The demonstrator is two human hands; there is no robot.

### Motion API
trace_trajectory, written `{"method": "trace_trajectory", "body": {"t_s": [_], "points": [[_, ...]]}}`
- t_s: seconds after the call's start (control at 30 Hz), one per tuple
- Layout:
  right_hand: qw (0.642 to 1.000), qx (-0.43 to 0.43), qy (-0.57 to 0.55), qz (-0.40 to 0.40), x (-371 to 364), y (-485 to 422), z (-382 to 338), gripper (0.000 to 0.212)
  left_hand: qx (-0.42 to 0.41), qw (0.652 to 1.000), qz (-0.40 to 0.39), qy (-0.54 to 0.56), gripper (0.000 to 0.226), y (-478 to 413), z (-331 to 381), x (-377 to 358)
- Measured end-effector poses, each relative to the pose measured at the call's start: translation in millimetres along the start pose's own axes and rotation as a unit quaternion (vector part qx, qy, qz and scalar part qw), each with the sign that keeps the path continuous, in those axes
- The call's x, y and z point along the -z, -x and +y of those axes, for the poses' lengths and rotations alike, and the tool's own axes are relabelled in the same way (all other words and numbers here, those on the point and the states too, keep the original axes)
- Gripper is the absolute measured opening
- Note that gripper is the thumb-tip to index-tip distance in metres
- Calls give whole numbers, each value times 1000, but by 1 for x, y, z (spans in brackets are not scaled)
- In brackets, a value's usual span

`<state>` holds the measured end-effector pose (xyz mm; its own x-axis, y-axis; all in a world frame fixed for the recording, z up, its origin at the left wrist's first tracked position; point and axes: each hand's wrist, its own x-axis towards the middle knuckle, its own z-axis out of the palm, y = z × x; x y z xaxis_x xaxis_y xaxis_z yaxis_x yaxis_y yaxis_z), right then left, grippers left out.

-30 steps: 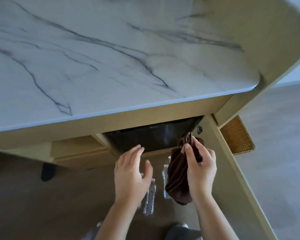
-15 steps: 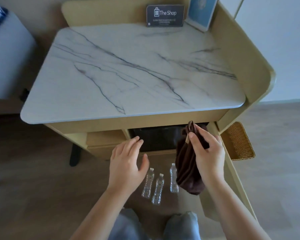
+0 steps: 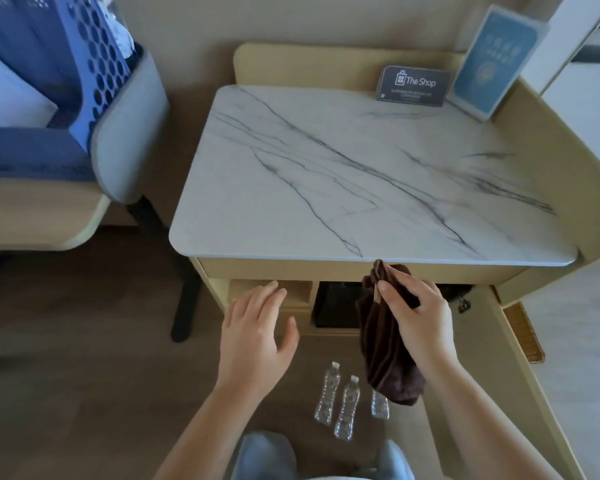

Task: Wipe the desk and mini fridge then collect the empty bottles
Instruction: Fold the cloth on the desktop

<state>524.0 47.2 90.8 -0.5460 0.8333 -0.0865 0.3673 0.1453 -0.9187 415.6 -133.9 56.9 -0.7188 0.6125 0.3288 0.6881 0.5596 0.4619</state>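
Observation:
A white marble desk top fills the middle of the head view. Beneath its front edge sits the black mini fridge in a wooden recess. My right hand pinches a dark brown cloth that hangs down in front of the fridge. My left hand hovers flat with straight fingers, holding nothing, left of the fridge. Three clear plastic bottles stand on the floor below my hands; the cloth partly hides the rightmost one.
A dark "The Shop" sign and a blue card stand at the desk's back right. A grey chair with a blue perforated basket is at the left. A wicker panel lies at the right, over wooden floor.
The view has pulled back and up from under the desk edge, so the whole desk top, signs and chair show. Both hands keep their poses; the cloth stays in my right hand.

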Motion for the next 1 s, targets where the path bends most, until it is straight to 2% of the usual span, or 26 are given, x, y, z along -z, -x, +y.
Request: {"method": "trace_trajectory", "body": {"t_s": [0.2, 0.47, 0.67, 1.0], "points": [[999, 42, 15, -29, -44, -4, -28, 24, -5, 1000, -4, 14, 39, -11, -40, 17], [993, 77, 24, -87, -70, -42, -49, 22, 19, 999, -5, 39, 41, -36, -58, 12], [990, 102, 20, -93, -88, -103, -64, 24, -7, 999, -2, 48, 40, -100, -72, 1], [980, 161, 36, -107, -116, -238, -104, 26, -55, 998, 6, -3, 40, -246, -97, -12]]}}
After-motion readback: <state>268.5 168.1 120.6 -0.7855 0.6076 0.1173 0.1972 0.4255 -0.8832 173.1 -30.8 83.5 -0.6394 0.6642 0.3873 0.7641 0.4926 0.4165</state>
